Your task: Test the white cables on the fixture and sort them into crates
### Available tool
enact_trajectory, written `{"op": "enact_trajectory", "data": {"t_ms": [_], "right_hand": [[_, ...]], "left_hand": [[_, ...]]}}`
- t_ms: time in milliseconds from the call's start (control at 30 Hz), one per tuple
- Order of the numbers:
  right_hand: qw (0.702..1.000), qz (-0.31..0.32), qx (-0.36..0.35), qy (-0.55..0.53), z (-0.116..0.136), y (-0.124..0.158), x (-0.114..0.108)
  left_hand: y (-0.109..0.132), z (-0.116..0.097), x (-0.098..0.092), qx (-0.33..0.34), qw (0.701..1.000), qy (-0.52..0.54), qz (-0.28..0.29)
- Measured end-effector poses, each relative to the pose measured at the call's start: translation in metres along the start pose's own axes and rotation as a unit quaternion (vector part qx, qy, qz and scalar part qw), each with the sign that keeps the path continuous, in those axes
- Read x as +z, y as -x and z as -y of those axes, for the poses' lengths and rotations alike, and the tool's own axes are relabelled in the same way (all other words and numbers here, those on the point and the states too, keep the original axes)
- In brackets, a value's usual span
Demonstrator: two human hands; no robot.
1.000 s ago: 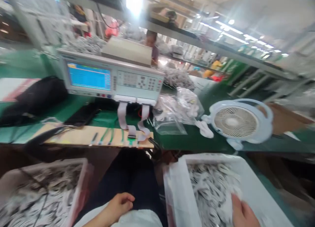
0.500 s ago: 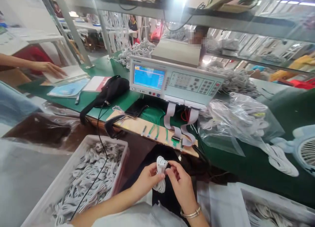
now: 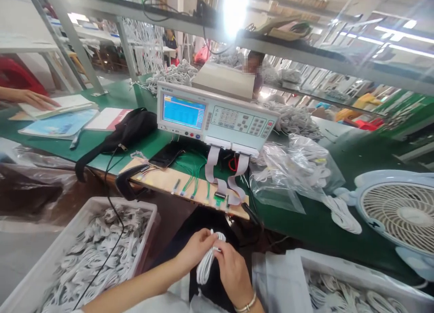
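a coiled white cable [image 3: 206,262] hangs in front of the person's lap, below the near edge of the green bench [image 3: 305,222], pinched at its top between both hands. the left hand [image 3: 195,248] has its fingers curled around the upper loop of the coil, thumb pressing on it; the right hand [image 3: 232,272] meets it from the other side, fingertips closed on the same top end, a metal bangle [image 3: 247,305] on its wrist. the rest of the coil dangles loose beneath the fingers

just past the hands, at the bench's near edge, a wooden test board [image 3: 183,184] lies flat with green wires and two grey ribbon cables [image 3: 217,168] running up to a cable tester [image 3: 215,116], whose blue screen is lit. a black phone [image 3: 166,155] lies near the board's far side, and a black pouch [image 3: 129,127] sits left of the tester with its strap trailing over the bench edge

to the left of the lap stands a white bin [image 3: 84,254] heaped with coiled white cables; a second white bin [image 3: 342,286] with more coils stands at the right. on the bench's right part lie clear plastic bags [image 3: 294,168] holding cables, and a pale blue fan [image 3: 396,218] stands at the right edge

at the bench's far left corner another person's hand [image 3: 29,98] rests flat on papers [image 3: 61,116]
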State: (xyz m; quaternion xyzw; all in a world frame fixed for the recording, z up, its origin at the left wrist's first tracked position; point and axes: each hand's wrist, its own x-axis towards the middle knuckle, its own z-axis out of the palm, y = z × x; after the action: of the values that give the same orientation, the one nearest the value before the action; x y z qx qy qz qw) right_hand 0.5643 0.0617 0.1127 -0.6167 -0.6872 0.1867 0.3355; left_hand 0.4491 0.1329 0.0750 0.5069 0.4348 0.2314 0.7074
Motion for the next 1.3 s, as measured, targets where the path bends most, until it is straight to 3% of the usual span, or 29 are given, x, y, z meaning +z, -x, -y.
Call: {"op": "enact_trajectory", "data": {"t_ms": [100,200,267,333,467,600,700,933,1133,1300], "right_hand": [[0.989,-0.067,0.097,-0.088,-0.003,-0.009,0.0],[0.94,-0.099,0.23,-0.233,-0.008,-0.022,0.003],[0.902,-0.098,0.271,-0.321,-0.013,-0.031,0.004],[0.885,-0.093,0.282,-0.36,-0.018,-0.039,0.002],[0.899,-0.094,0.272,-0.33,-0.025,-0.047,-0.005],[0.912,-0.088,0.264,-0.301,-0.025,-0.05,-0.009],[0.904,-0.096,0.263,-0.323,-0.022,-0.052,-0.008],[0.817,-0.142,0.313,-0.462,-0.022,-0.058,0.003],[0.872,-0.113,0.264,-0.397,-0.024,-0.045,-0.006],[0.872,-0.107,0.256,-0.402,-0.023,-0.034,-0.01]], "left_hand": [[-0.006,-0.011,-0.003,0.072,0.968,-0.232,-0.061],[-0.004,-0.03,-0.006,0.148,0.933,-0.307,-0.115],[-0.002,-0.04,-0.006,0.169,0.95,-0.241,-0.101],[-0.004,-0.046,-0.006,0.142,0.981,-0.121,-0.052],[-0.011,-0.049,-0.009,0.041,0.996,0.075,0.008],[-0.013,-0.053,-0.015,-0.004,0.99,0.142,0.02],[-0.012,-0.055,-0.018,-0.029,0.983,0.182,0.015],[-0.017,-0.051,-0.016,-0.034,0.973,0.229,0.008],[-0.02,-0.048,-0.004,-0.017,0.965,0.255,-0.057],[-0.02,-0.05,-0.002,-0.026,0.96,0.271,-0.059]]}}
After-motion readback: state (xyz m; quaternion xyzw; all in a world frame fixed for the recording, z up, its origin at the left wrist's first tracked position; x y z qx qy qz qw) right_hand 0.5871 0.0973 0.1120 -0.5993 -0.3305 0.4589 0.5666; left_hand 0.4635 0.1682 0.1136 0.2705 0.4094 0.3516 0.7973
